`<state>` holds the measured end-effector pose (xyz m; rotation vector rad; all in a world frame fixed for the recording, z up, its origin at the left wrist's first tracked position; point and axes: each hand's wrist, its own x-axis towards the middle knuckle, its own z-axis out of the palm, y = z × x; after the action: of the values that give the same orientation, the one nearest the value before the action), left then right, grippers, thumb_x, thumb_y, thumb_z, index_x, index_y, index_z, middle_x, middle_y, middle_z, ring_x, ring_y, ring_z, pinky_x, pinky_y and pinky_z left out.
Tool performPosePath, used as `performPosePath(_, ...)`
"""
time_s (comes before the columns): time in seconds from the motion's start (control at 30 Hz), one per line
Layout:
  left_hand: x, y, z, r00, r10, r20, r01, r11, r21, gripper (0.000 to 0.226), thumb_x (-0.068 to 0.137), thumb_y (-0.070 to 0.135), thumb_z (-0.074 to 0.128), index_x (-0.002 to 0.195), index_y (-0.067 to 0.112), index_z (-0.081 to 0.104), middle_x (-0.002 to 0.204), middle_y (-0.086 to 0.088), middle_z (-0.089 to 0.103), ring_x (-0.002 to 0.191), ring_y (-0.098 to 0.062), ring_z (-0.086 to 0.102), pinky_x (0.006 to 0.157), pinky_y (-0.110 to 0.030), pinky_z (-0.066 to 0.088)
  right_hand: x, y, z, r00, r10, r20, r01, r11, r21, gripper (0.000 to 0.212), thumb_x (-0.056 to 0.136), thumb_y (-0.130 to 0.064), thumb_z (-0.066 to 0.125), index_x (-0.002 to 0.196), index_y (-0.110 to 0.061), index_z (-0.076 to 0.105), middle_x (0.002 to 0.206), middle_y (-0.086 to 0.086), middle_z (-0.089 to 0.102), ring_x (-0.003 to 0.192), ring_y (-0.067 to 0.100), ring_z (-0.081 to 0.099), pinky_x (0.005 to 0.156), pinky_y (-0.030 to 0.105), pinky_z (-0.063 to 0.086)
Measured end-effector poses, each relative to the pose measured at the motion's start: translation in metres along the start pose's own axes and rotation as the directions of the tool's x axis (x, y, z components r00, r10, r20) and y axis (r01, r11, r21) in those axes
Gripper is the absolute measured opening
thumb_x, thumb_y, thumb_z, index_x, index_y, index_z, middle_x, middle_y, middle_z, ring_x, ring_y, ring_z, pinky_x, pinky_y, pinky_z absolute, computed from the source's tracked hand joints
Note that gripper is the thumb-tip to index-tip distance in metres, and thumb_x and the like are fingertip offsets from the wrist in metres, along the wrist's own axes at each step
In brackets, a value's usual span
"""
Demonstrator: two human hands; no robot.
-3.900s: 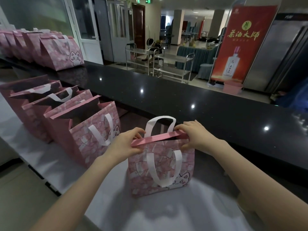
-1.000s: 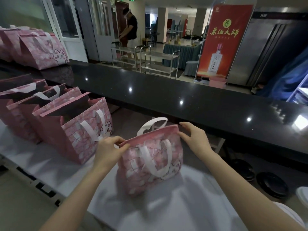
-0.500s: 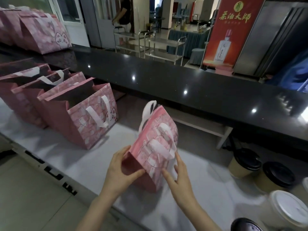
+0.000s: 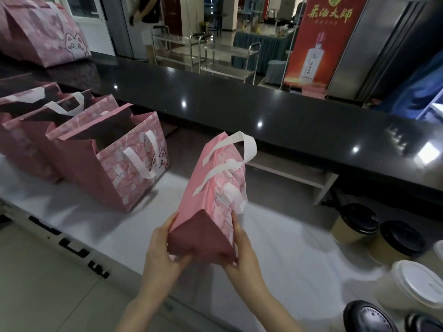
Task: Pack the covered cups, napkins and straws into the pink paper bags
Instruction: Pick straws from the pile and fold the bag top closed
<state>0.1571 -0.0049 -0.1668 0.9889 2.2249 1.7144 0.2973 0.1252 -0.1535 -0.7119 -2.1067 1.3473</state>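
My left grip (image 4: 163,255) and my right grip (image 4: 242,257) both clasp the bottom end of one pink paper bag (image 4: 191,212), one on each flank, thumbs tucked under its dark red base; the bag is tipped over, base facing me, closed mouth pointing away from both grips; its white handles (image 4: 249,144) lie along the upper side and loop out past the far end; whether any edge of it touches the white table (image 4: 275,236) beneath I cannot tell.

Right of my right grip, on that same table, stand the covered cups (image 4: 357,216): two brown ones with black lids, nearer me one with a white lid (image 4: 419,281), and more black lids at the frame's lower corner.

Left of my left grip and a little farther out stands a row of open pink bags (image 4: 124,168), mouths up, the nearest showing a cat face.

Beyond my grips runs a higher black table (image 4: 287,121), glossy with light spots; on it, far left, sit closed pink bags (image 4: 48,37).

Farther still are metal trolleys (image 4: 223,51), a red banner (image 4: 321,44) picturing a bottle, and a person (image 4: 147,17) standing by a door.
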Motion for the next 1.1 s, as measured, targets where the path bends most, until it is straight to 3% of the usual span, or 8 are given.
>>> performPosePath(0.13,0.011,0.037,-0.024,0.989,0.127,-0.08,-0.124,0.991,0.047,0.097,0.061,0.027,0.088,0.141,0.049,0.036,0.125,0.024,0.051,0.108,0.003,0.054,0.082,-0.031,0.054,0.009,-0.037,-0.01,0.993,-0.119,-0.011,0.119,0.992,0.043,0.091,0.081,-0.005,0.063,0.147,-0.049,0.018,0.148,-0.026,0.033,0.138,0.002,0.032,0.104,0.049,0.044)
performPosePath(0.27,0.041,0.094,-0.024,0.959,0.26,-0.116,-0.256,0.966,0.044,0.089,0.066,0.04,0.079,0.144,0.044,0.034,0.128,0.033,0.043,0.114,0.0,0.053,0.085,-0.029,0.051,0.032,-0.079,-0.043,0.971,-0.229,-0.071,0.231,0.973,0.023,0.091,0.086,-0.003,0.064,0.145,-0.053,0.017,0.142,-0.032,0.036,0.131,0.002,0.042,0.095,0.036,0.052)
performPosePath(0.4,0.077,0.147,0.012,0.933,0.349,-0.09,-0.352,0.936,-0.01,0.089,0.07,0.038,0.08,0.142,0.051,0.031,0.124,0.039,0.04,0.116,-0.004,0.052,0.091,-0.033,0.052,0.057,-0.105,-0.1,0.939,-0.294,-0.179,0.303,0.953,0.026,0.085,0.09,-0.007,0.064,0.145,-0.053,0.019,0.144,-0.021,0.042,0.13,0.009,0.046,0.094,0.038,0.051)
performPosePath(0.53,0.11,0.194,0.076,0.922,0.385,-0.05,-0.388,0.912,-0.132,0.09,0.069,0.036,0.085,0.14,0.054,0.033,0.122,0.023,0.047,0.111,0.003,0.054,0.092,-0.031,0.052,0.07,-0.111,-0.173,0.902,-0.314,-0.298,0.304,0.949,-0.081,0.089,0.089,-0.008,0.064,0.142,-0.06,0.015,0.142,-0.01,0.047,0.123,0.015,0.052,0.093,0.036,0.05)
performPosePath(0.7,0.13,0.239,0.174,0.887,0.445,0.122,-0.403,0.876,-0.265,0.086,0.075,0.035,0.082,0.144,0.046,0.032,0.124,0.008,0.048,0.114,-0.003,0.052,0.097,-0.037,0.05,0.07,-0.094,-0.264,0.856,-0.284,-0.431,0.223,0.957,-0.187,0.098,0.085,0.005,0.059,0.142,-0.06,0.013,0.139,-0.013,0.048,0.123,0.004,0.05,0.099,0.035,0.048)
performPosePath(0.83,0.133,0.256,0.255,0.849,0.474,0.232,-0.407,0.868,-0.285,0.088,0.075,0.028,0.081,0.144,0.046,0.03,0.121,0.006,0.049,0.112,0.005,0.049,0.094,-0.015,0.044,0.06,-0.061,-0.323,0.821,-0.24,-0.518,0.136,0.963,-0.231,0.097,0.085,0.007,0.058,0.143,-0.057,0.013,0.14,-0.02,0.045,0.125,-0.003,0.046,0.103,0.029,0.043)
performPosePath(0.97,0.127,0.265,0.327,0.833,0.435,0.341,-0.344,0.891,-0.295,0.088,0.076,0.025,0.08,0.145,0.045,0.03,0.121,0.009,0.05,0.113,0.002,0.05,0.097,-0.021,0.044,0.054,-0.025,-0.375,0.806,-0.137,-0.575,-0.021,0.965,-0.26,0.101,0.082,0.007,0.052,0.141,-0.063,0.01,0.132,-0.019,0.047,0.118,0.003,0.05,0.092,0.018,0.04)
performPosePath(1.1,0.129,0.272,0.387,0.836,0.416,0.357,-0.346,0.906,-0.244,0.087,0.077,0.025,0.076,0.145,0.046,0.027,0.12,0.011,0.049,0.103,0.018,0.046,0.082,0.002,0.035,0.063,0.002,-0.421,0.804,-0.095,-0.587,-0.101,0.951,-0.292,0.099,0.083,0.003,0.052,0.142,-0.061,0.004,0.123,-0.016,0.048,0.109,0.002,0.05,0.088,0.016,0.037)
